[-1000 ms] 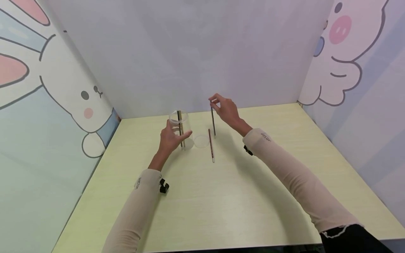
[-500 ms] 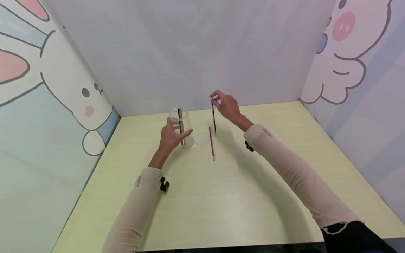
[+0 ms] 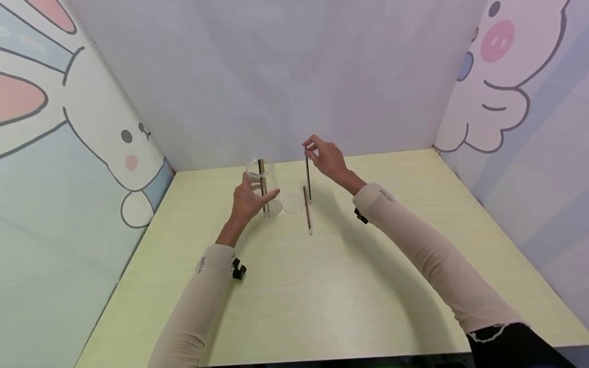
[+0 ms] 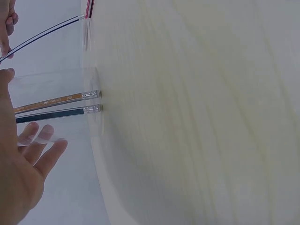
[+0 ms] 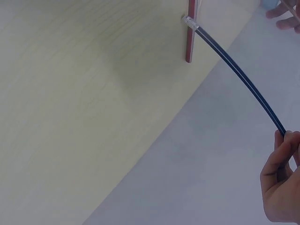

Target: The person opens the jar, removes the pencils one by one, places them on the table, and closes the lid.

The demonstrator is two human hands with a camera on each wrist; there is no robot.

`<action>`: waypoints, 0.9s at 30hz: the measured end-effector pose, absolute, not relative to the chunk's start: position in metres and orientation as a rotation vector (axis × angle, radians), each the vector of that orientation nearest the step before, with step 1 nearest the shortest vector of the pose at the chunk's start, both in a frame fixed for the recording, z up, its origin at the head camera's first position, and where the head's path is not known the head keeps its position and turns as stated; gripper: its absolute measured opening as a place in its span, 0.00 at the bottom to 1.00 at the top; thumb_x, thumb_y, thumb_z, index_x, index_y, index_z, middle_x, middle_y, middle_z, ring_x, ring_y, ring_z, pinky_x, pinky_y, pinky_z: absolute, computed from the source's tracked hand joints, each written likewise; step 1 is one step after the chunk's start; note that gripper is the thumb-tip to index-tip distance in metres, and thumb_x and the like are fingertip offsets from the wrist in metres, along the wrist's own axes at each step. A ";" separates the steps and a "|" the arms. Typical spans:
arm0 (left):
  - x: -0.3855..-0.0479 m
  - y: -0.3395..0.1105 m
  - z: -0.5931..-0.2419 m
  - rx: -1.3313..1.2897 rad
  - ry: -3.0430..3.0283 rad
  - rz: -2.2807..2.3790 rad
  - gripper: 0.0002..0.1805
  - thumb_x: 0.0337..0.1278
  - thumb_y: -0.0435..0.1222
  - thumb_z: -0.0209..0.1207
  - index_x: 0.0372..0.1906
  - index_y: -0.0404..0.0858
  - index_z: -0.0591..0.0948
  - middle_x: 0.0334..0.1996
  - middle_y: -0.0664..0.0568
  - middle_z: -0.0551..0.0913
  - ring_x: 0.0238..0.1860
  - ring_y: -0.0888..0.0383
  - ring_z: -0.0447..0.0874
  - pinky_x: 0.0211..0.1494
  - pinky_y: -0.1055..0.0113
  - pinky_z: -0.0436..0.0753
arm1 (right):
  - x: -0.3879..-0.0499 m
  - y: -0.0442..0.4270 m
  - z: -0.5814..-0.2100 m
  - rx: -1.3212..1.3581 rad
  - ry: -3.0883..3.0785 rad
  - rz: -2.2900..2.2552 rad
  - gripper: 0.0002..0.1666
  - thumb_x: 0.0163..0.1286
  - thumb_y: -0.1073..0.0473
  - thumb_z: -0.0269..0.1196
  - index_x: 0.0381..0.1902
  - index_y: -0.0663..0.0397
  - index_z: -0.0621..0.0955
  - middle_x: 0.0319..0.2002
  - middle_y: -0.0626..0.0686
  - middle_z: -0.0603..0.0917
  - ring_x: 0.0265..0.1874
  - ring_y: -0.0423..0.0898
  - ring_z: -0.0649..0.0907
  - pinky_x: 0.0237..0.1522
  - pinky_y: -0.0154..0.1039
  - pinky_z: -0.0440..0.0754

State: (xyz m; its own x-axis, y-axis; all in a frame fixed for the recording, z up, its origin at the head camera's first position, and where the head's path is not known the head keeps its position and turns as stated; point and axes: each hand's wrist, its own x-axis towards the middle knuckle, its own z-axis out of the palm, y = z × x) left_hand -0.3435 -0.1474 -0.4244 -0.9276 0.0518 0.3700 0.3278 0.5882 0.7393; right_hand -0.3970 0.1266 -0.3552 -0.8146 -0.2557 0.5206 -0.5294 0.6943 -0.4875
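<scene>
A clear cylindrical container (image 3: 274, 180) stands upright on the table, and my left hand (image 3: 247, 202) grips its side with fingers and thumb around it. Inside, a brown pencil (image 4: 56, 101) and a dark pencil (image 4: 56, 115) lean with their eraser ends at the bottom. Above the table, to the right, my right hand (image 3: 327, 160) pinches the top of another dark pencil (image 3: 308, 176), which hangs nearly vertical, eraser end down. A red pencil (image 3: 307, 214) lies on the table just below it; in the right wrist view the dark pencil's eraser end overlaps the red pencil (image 5: 189, 47).
A clear round lid (image 3: 293, 204) lies flat on the pale table (image 3: 322, 286) between the container and the red pencil. A grey wall (image 3: 285, 76) rises behind the table, with cartoon-printed walls (image 3: 60, 214) at left and right.
The dark pencil in my right hand has shifted slightly left and down, its lower end now closer to the red pencil. My left hand stays on the container.
</scene>
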 end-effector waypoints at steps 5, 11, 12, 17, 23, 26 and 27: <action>-0.343 -0.147 -0.424 -0.303 -2.516 -1.257 0.45 0.50 0.56 0.76 0.65 0.39 0.67 0.63 0.38 0.79 0.61 0.40 0.84 0.57 0.44 0.84 | -0.396 0.128 -0.353 0.653 -2.489 0.863 0.13 0.80 0.56 0.61 0.57 0.49 0.81 0.50 0.56 0.90 0.14 0.47 0.72 0.21 0.40 0.66; -0.343 -0.146 -0.425 -0.311 -2.507 -1.259 0.45 0.50 0.56 0.77 0.65 0.39 0.67 0.63 0.37 0.80 0.60 0.39 0.84 0.57 0.44 0.84 | -0.397 0.131 -0.352 0.664 -2.491 0.851 0.13 0.79 0.57 0.62 0.57 0.49 0.81 0.49 0.56 0.90 0.14 0.47 0.73 0.21 0.40 0.66; -0.343 -0.146 -0.425 -0.313 -2.505 -1.259 0.45 0.50 0.56 0.77 0.65 0.39 0.67 0.63 0.37 0.80 0.60 0.39 0.84 0.57 0.44 0.84 | -0.398 0.131 -0.352 0.662 -2.494 0.852 0.13 0.79 0.57 0.62 0.57 0.49 0.81 0.49 0.56 0.90 0.14 0.47 0.72 0.21 0.40 0.66; -0.344 -0.147 -0.424 -0.318 -2.502 -1.263 0.46 0.49 0.56 0.77 0.65 0.39 0.67 0.63 0.37 0.80 0.60 0.40 0.84 0.56 0.44 0.84 | -0.396 0.131 -0.352 0.681 -2.509 0.867 0.13 0.79 0.57 0.63 0.57 0.50 0.81 0.50 0.57 0.90 0.14 0.47 0.72 0.21 0.40 0.67; -0.343 -0.147 -0.423 -0.318 -2.502 -1.276 0.46 0.49 0.56 0.77 0.65 0.39 0.67 0.63 0.38 0.80 0.60 0.40 0.84 0.57 0.44 0.84 | -0.396 0.130 -0.356 0.662 -2.546 0.856 0.16 0.79 0.56 0.62 0.61 0.49 0.81 0.50 0.57 0.90 0.13 0.45 0.71 0.21 0.39 0.66; -0.343 -0.146 -0.423 -0.314 -2.503 -1.275 0.45 0.50 0.56 0.77 0.64 0.39 0.67 0.62 0.38 0.80 0.60 0.39 0.84 0.57 0.44 0.84 | -0.396 0.131 -0.358 0.641 -2.562 0.845 0.18 0.79 0.55 0.62 0.64 0.49 0.81 0.51 0.56 0.90 0.13 0.44 0.68 0.21 0.38 0.64; -0.344 -0.145 -0.423 -0.314 -2.502 -1.275 0.45 0.50 0.56 0.77 0.64 0.39 0.67 0.62 0.38 0.80 0.60 0.39 0.84 0.57 0.44 0.84 | -0.397 0.132 -0.359 0.636 -2.567 0.844 0.19 0.80 0.55 0.62 0.64 0.50 0.81 0.51 0.56 0.90 0.13 0.43 0.68 0.21 0.38 0.63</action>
State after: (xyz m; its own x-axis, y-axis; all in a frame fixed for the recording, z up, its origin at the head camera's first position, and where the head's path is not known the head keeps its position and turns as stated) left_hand -0.3438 -0.1455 -0.4231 -0.9266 0.0518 0.3724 0.3317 0.5788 0.7450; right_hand -0.3966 0.1319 -0.3590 -0.8322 -0.3011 0.4656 -0.5187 0.7196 -0.4617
